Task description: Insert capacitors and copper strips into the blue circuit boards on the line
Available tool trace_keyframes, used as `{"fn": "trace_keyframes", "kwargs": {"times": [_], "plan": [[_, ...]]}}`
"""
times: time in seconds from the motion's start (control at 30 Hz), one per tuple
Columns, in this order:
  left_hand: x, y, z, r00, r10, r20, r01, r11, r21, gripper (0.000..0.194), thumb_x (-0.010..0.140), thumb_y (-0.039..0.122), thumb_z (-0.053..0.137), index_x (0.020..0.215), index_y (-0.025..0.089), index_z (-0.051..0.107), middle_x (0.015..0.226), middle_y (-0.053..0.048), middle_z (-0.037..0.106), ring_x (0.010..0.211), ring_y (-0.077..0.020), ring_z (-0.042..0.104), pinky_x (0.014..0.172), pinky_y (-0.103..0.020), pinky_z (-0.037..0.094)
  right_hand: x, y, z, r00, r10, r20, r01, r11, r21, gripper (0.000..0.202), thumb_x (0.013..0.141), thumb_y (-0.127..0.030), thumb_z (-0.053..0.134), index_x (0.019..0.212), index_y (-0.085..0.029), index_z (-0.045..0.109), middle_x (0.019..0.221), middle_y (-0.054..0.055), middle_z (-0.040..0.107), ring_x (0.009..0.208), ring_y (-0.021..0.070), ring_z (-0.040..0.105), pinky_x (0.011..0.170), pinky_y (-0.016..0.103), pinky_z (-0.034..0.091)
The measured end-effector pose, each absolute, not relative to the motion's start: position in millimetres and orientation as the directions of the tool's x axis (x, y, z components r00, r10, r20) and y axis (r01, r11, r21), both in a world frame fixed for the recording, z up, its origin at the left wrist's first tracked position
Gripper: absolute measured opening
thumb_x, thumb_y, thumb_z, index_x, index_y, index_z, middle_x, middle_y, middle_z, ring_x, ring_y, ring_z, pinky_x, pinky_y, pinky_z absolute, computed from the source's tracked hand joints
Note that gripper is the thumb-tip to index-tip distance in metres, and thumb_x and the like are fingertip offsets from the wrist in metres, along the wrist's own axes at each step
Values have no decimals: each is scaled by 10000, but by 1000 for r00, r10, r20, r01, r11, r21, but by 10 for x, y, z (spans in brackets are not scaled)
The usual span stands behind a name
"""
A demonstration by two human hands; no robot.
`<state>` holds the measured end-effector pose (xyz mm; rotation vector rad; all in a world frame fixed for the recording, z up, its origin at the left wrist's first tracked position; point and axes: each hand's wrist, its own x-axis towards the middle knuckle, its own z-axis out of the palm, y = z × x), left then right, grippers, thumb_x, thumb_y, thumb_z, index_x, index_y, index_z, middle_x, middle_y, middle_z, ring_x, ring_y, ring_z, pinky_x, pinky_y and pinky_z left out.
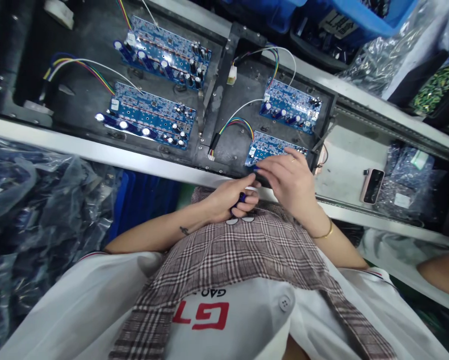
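Observation:
My right hand (290,177) is closed in a pinch on a small blue capacitor (256,169) at the near left edge of a blue circuit board (271,142). The hand covers part of that board. Just below and to the left, my left hand (234,200) curls its fingers around dark blue capacitors (241,197); how many is hidden. A bundle of coloured wires (241,121) with a white plug (211,156) runs from the board's left side. Behind it lies another wired board (291,106), with blue capacitors standing along its near edge.
In the left tray lie two larger boards (153,112) with capacitors and wires. A pink-edged device (373,186) and plastic bags (408,180) are at the right. Blue bins (382,20) stand at the back. A metal rail (164,165) runs along the front. Another person's arm (444,272) shows at right.

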<state>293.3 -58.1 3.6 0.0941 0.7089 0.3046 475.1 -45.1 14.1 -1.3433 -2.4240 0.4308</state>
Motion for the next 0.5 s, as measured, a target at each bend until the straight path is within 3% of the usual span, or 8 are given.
{"fn": "trace_keyframes", "kwargs": {"times": [0.13,0.5], "plan": [[2912,-576,8,765,231,-602,-146,971,187,215,1000,378,408,986,184,501,595,65,313,394,-39,194,355,-99,98,4714,-326,-112,-438,886,154,786,460,-414,186,991,-223,501,1035,-231,682,1063,28,757,999,183,693,1118,472,396],[2918,-535,8,770,222,-599,-85,965,249,114,966,306,465,991,195,471,592,78,289,399,-38,172,354,-90,102,4699,-323,-209,-443,883,157,767,464,-444,159,991,-275,519,1038,-253,668,1032,10,753,971,182,686,1145,486,367]]}}
